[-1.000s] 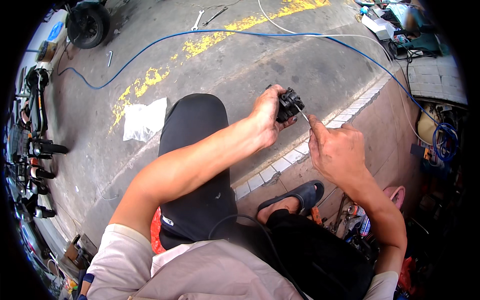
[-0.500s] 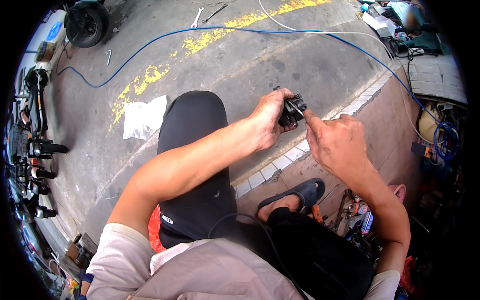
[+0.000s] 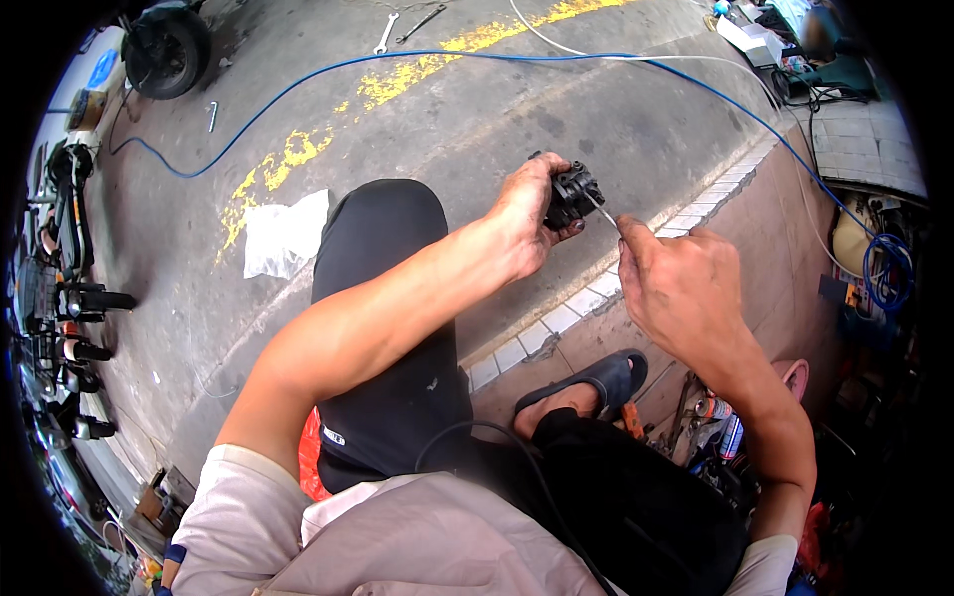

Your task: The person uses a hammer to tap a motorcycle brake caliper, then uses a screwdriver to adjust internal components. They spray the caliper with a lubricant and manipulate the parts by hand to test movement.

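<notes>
My left hand (image 3: 522,214) is closed around a black, greasy mechanical part (image 3: 573,197), a chunky block with lugs that somewhat resembles a brake caliper. It is held up over the grey ground, beyond my raised knee. My right hand (image 3: 686,283) is closed on a thin metal rod-shaped tool (image 3: 604,214); its rear end is hidden in my fist. The tool's tip reaches the near right side of the black part. Dark grime marks the fingertips of both hands.
A blue hose (image 3: 328,72) crosses the ground, with spanners (image 3: 388,35) beyond it. A white plastic bag (image 3: 285,236) lies left of my knee. White edging tiles (image 3: 561,320) run diagonally. Cans and loose tools (image 3: 711,412) lie beside my sandal (image 3: 606,382). Parked two-wheelers (image 3: 84,298) line the left.
The black part has turned in my left hand and shifted slightly up and left. My right hand has drawn a little right, exposing more of the tool between the hands.
</notes>
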### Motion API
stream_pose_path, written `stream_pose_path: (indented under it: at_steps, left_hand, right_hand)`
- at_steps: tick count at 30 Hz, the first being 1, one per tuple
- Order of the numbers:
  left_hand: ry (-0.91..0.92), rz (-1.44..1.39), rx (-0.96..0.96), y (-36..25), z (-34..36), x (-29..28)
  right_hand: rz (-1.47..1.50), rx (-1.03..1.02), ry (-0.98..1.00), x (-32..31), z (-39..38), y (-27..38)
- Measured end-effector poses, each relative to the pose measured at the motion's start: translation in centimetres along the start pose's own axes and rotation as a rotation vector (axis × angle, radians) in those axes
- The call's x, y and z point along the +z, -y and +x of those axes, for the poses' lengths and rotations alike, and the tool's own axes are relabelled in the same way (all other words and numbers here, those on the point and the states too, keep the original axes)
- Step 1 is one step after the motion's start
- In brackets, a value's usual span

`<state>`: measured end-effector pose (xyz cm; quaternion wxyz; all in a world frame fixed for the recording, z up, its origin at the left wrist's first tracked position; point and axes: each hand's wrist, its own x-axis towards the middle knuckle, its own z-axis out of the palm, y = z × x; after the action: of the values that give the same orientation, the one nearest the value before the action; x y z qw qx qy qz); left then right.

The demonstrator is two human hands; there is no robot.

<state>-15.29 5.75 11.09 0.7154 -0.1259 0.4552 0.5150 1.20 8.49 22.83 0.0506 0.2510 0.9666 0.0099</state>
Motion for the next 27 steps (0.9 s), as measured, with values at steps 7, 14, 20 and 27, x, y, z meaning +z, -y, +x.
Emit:
stream_pose_path:
  at_steps: [7, 14, 20, 27]
  left_hand:
    - [-0.021, 0.036, 0.032, 0.6, -0.1, 0.1]
    - [-0.025, 0.028, 0.016, 0.8, -0.2, -0.4]
    - [0.026, 0.018, 0.016, 0.4, -0.6, -0.6]
    - [0.085, -0.063, -0.010, 0.4, -0.6, -0.7]
  right_hand:
    - [-0.101, -0.030, 0.018, 0.8, -0.4, 0.8]
    - [-0.014, -0.056, 0.036, 1.0, -0.1, 0.8]
    - [0.046, -0.054, -0.016, 1.3, -0.3, -0.4]
    - [0.099, -0.055, -0.017, 0.7, -0.3, -1.3]
